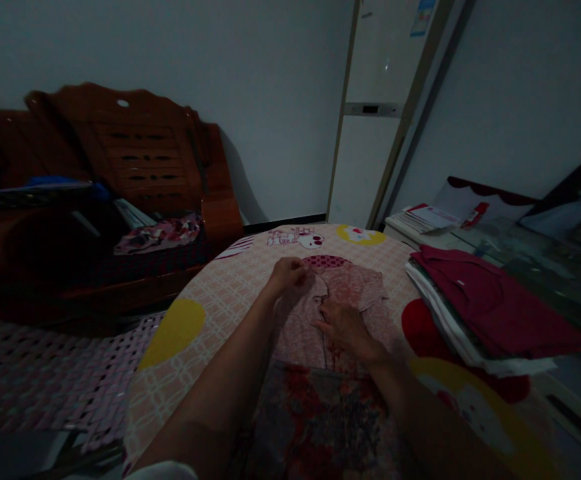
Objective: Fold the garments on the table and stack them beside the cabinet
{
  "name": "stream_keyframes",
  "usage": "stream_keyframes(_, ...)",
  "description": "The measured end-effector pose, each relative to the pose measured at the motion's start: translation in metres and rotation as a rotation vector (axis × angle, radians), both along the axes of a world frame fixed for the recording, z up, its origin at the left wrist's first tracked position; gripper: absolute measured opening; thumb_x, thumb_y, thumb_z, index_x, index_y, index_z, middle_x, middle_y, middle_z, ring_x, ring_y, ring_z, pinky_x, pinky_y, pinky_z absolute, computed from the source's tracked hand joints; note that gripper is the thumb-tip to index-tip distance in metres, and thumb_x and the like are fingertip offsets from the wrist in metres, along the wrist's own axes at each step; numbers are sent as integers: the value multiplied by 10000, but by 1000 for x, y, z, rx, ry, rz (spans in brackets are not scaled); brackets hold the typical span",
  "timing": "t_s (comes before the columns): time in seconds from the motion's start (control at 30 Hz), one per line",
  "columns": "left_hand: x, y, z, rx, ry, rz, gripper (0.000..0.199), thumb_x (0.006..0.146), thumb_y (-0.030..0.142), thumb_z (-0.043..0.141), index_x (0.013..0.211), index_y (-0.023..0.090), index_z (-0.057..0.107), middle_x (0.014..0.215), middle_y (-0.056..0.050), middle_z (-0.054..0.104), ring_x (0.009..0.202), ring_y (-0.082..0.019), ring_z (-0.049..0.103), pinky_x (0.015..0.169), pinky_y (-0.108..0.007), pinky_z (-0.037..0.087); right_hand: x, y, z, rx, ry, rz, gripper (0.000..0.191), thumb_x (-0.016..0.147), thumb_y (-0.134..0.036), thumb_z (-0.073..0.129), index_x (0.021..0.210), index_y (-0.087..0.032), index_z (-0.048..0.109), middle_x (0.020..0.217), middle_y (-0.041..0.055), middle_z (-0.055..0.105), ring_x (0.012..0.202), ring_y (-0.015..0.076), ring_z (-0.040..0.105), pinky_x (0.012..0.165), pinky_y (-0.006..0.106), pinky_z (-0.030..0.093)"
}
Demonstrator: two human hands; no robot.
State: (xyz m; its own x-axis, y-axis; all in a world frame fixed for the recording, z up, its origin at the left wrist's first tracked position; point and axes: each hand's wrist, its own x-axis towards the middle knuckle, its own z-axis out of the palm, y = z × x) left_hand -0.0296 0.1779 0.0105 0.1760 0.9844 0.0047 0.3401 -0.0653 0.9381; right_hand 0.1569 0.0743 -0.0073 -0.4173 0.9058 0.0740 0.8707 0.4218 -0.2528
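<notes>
A pink patterned garment [350, 283] lies on the round table in front of me, its left side folded inward over the middle. Its lower part [320, 413] carries a red and grey print and reaches toward my body. At the upper left edge my left hand [289, 275] is closed in a pinch on the cloth. My right hand [344, 327] lies open on the middle of the garment, near the folded edge, with its fingers apart.
The tablecloth [225, 293] has cartoon prints. At right sits a stack of folded clothes [490, 300], dark red on top. Behind it is a glass-topped cabinet [500, 240] with papers. A wooden bench [140, 153] and a woven seat [60, 373] are at left; an air conditioner [370, 153] stands behind.
</notes>
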Motion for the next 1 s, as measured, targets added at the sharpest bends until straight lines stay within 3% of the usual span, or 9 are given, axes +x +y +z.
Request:
stream_keyframes(0.07, -2, 12, 2, 194, 256, 215, 165, 817, 211, 556, 849, 120, 690, 710, -47, 686, 646, -137, 621, 644, -240, 473, 0, 0, -1, 11, -13, 12, 280, 929, -445, 564, 971, -185, 658, 1002, 85, 695, 935, 207, 643, 770, 270, 404)
stream_keyframes(0.1, -1, 18, 2, 255, 383, 257, 185, 817, 201, 549, 873, 123, 708, 770, -59, 706, 715, -151, 637, 686, -245, 472, 0, 0, -2, 17, -13, 16, 278, 932, -443, 562, 968, -185, 657, 1002, 84, 693, 938, 205, 642, 770, 268, 403)
stream_keyframes(0.2, 5, 32, 2, 302, 592, 224, 197, 793, 252, 607, 870, 127, 739, 878, -94, 728, 859, -201, 653, 765, -268, 465, 0, 0, -5, 43, -5, 19, 270, 934, -441, 562, 942, -186, 652, 983, 72, 694, 915, 198, 645, 751, 266, 399)
stream_keyframes(0.4, 17, 54, 3, 195, 909, 74, 245, 748, 323, 686, 930, 168, 741, 1002, -106, 730, 965, -244, 657, 776, -264, 469, 1, 2, -10, 53, 12, 22, 244, 928, -432, 577, 926, -197, 644, 958, 55, 694, 900, 189, 645, 745, 261, 394)
stream_keyframes(0.63, 21, 84, 14, 283, 921, -85, 267, 754, 183, 656, 1015, 161, 706, 1041, -111, 725, 999, -245, 656, 816, -268, 464, 2, 4, -11, 61, 12, 36, 256, 926, -442, 577, 925, -194, 646, 955, 61, 679, 894, 191, 635, 738, 265, 389)
stream_keyframes(0.87, 2, 92, 12, 191, 857, -271, 280, 684, 187, 725, 962, 213, 733, 843, 12, 750, 772, -135, 666, 649, -163, 443, 1, 4, -11, 49, -12, 30, 274, 925, -457, 572, 943, -196, 652, 945, 64, 688, 893, 198, 643, 722, 270, 385)
stream_keyframes(1.0, -5, 96, 9, 185, 885, -259, 229, 689, 237, 737, 916, 211, 745, 801, 7, 740, 761, -138, 660, 647, -168, 440, 0, 4, -9, 47, -24, 10, 279, 920, -467, 574, 937, -201, 653, 948, 62, 694, 899, 202, 649, 717, 274, 382)
